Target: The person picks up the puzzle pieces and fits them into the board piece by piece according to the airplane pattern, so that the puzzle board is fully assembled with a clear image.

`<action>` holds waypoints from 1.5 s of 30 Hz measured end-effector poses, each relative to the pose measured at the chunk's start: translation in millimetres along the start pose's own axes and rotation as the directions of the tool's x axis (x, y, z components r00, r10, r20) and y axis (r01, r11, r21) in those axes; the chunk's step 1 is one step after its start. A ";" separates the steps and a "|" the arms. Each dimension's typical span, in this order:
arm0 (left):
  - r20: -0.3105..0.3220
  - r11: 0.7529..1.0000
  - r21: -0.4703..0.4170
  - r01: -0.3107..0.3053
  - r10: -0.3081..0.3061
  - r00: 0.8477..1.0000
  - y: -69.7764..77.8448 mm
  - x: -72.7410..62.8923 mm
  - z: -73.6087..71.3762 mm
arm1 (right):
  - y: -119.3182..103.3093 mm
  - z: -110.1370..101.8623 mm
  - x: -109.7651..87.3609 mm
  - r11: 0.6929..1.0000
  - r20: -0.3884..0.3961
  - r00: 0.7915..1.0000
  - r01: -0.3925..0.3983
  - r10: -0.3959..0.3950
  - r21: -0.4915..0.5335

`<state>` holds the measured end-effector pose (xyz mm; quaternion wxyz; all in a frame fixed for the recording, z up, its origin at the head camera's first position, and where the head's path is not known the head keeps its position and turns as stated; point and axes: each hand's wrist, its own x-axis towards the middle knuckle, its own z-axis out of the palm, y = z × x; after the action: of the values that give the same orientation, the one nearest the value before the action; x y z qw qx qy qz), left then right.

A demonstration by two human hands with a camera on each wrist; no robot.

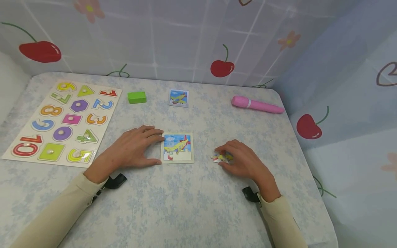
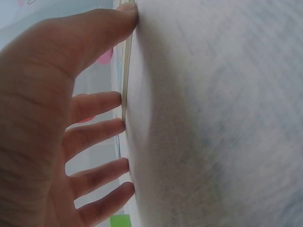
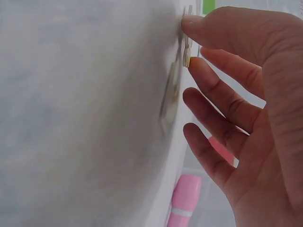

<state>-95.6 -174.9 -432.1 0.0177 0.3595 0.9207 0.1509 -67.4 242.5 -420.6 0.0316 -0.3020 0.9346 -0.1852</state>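
A square airplane jigsaw tray [image 1: 183, 157] lies in the middle of the table, its upper part filled with pieces and its lower part mostly bare. My left hand [image 1: 135, 147] rests at the tray's left side, thumb and fingertips against the edge, fingers spread and fairly straight. To the right of the tray, my right hand [image 1: 245, 160] pinches a jigsaw piece [image 3: 187, 47] between thumb and index finger. Just beneath it, another piece [image 3: 169, 97] lies on the cloth. The fingers partly cover these pieces in the head view.
A board of numbers and shapes [image 1: 107, 137] lies at the left. Along the back are a green block [image 1: 137, 97], a small airplane picture card [image 1: 178, 98] and a pink pen-shaped object [image 1: 258, 105]. A patterned curtain [image 1: 180, 41] hangs behind the table.
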 end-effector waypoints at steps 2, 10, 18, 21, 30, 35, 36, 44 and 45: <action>-0.001 1.000 0.001 -0.002 0.002 1.000 0.1 -0.1 0.3 | -1.7 -1.0 2.9 1.000 0.003 1.000 0.014 -0.014 -0.010; -0.001 1.000 0.003 0.001 -0.001 1.000 -0.2 -1.0 1.1 | -9.4 -4.0 16.6 0.998 0.000 0.998 0.065 -0.065 -0.018; 0.005 1.000 0.007 0.005 -0.005 1.000 1.0 -0.7 -0.6 | -17.8 -0.9 29.7 0.997 0.016 0.997 0.080 -0.080 0.004; 0.004 1.000 0.012 0.003 -0.003 1.000 1.2 -1.0 -0.8 | -21.3 1.2 34.9 0.995 0.026 0.995 0.098 -0.098 0.001; -0.022 1.000 0.021 -0.020 0.021 1.000 -0.8 -0.8 2.2 | -33.3 7.1 52.4 0.987 0.053 0.986 0.157 -0.156 -0.015; -0.027 1.000 0.024 -0.019 0.019 0.999 -0.9 -1.1 2.3 | -39.9 11.0 62.5 0.977 0.051 0.976 0.211 -0.211 -0.001; -0.023 1.000 0.024 -0.017 0.018 1.000 -1.0 -1.0 2.2 | -41.3 11.9 64.6 0.976 0.054 0.974 0.219 -0.219 0.002; 0.000 1.000 0.021 -0.007 0.007 1.000 0.1 -0.4 0.1 | -52.8 18.6 79.1 0.968 0.102 0.963 0.250 -0.248 -0.012; -0.001 1.000 0.018 -0.007 0.007 1.000 0.1 -0.4 -0.1 | -54.2 19.5 80.6 0.966 0.106 0.961 0.258 -0.255 -0.017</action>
<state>-95.3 -175.1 -432.0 0.0133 0.3629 0.9208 0.1426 -99.8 149.1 -414.6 0.0506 -0.4301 0.8875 -0.1576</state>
